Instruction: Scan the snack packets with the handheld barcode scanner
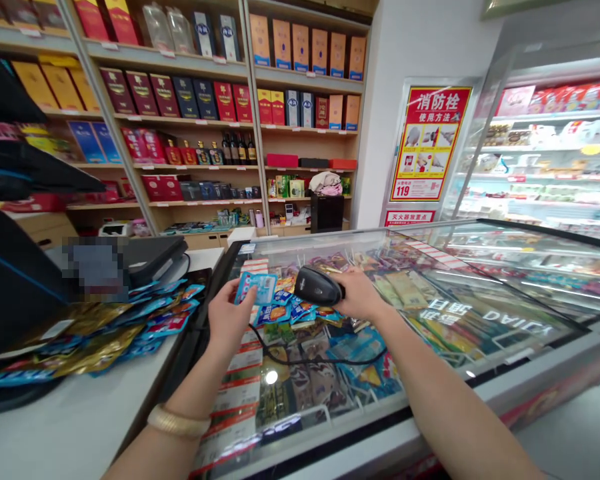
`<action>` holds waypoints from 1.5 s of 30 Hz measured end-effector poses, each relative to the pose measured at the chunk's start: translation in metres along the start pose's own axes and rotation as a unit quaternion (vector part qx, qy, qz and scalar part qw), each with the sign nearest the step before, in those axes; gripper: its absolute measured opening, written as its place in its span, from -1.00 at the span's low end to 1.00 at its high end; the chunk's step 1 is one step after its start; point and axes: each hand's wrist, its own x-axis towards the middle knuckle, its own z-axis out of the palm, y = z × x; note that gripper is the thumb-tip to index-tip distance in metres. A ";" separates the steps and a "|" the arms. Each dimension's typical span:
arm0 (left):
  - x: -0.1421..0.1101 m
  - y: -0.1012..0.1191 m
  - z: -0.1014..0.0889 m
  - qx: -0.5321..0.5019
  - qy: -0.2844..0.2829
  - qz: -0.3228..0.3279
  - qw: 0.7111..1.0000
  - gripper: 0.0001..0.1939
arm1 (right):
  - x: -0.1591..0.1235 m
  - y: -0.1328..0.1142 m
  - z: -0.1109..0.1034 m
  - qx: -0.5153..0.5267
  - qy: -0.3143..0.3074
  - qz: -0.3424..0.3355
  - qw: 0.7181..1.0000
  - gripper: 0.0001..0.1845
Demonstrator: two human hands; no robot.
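My left hand (pixel 233 310) pinches a small light-blue snack packet (pixel 261 288), thumb across its front. To the right of it, my right hand (pixel 359 293) is wrapped around the handle of a black barcode scanner (pixel 316 285), whose head points left toward the packet. The scanner's black cable (pixel 325 361) loops over the glass top of the freezer (pixel 300 417). Below and between my hands, several blue and orange snack packets (pixel 280 312) lie in a small pile on the glass. My right fingers are partly hidden behind the scanner.
On the white counter (pixel 80 413) at left lies a heap of gold and blue packets (pixel 105 333), beside a dark machine (pixel 155 257). A black monitor (pixel 10 267) stands at the left edge. Shelves of boxed bottles (pixel 180 97) line the back; a lit display fridge (pixel 555 147) is at right.
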 end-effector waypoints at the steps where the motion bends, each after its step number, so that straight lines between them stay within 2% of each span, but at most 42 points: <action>1: 0.000 0.000 -0.001 0.009 -0.001 0.004 1.000 -0.58 | 0.000 -0.002 0.000 -0.001 -0.006 -0.004 1.000 -0.78; 6: 0.001 -0.002 -0.002 0.048 0.001 0.023 0.999 -0.56 | 0.002 -0.010 0.001 -0.009 -0.031 -0.014 0.999 -0.74; 11: 0.000 -0.007 -0.002 0.040 0.004 0.018 0.999 -0.54 | 0.002 -0.011 0.005 -0.027 -0.051 -0.013 0.998 -0.78; 24: 0.001 -0.010 -0.003 0.041 0.008 0.018 0.999 -0.53 | 0.002 -0.010 0.006 0.004 -0.039 -0.014 0.999 -0.78; 27: 0.002 -0.011 -0.004 0.059 0.023 0.036 0.997 -0.53 | 0.001 -0.004 0.005 0.000 -0.002 0.007 1.000 -0.78; 31: 0.003 -0.013 -0.001 0.092 0.050 0.106 0.989 -0.60 | 0.001 0.013 0.001 -0.039 0.099 0.081 0.991 -0.81; 33: 0.001 -0.014 0.006 0.111 0.027 0.159 0.981 -0.67 | -0.001 0.023 -0.001 -0.055 0.148 0.121 0.980 -0.79; 35: -0.001 -0.019 0.015 0.130 -0.021 0.211 0.969 -0.71 | -0.002 0.033 -0.003 -0.066 0.185 0.159 0.968 -0.77; 38: -0.006 -0.029 0.032 0.166 -0.097 0.266 0.945 -0.67 | -0.005 0.043 -0.004 -0.083 0.212 0.202 0.953 -0.72; 42: -0.011 -0.042 0.044 0.229 -0.207 0.292 0.905 -0.60 | -0.006 0.048 -0.002 -0.100 0.207 0.223 0.947 -0.73; 45: -0.015 -0.045 0.044 0.289 -0.268 0.272 0.878 -0.55 | -0.005 0.049 0.001 -0.117 0.193 0.215 0.950 -0.71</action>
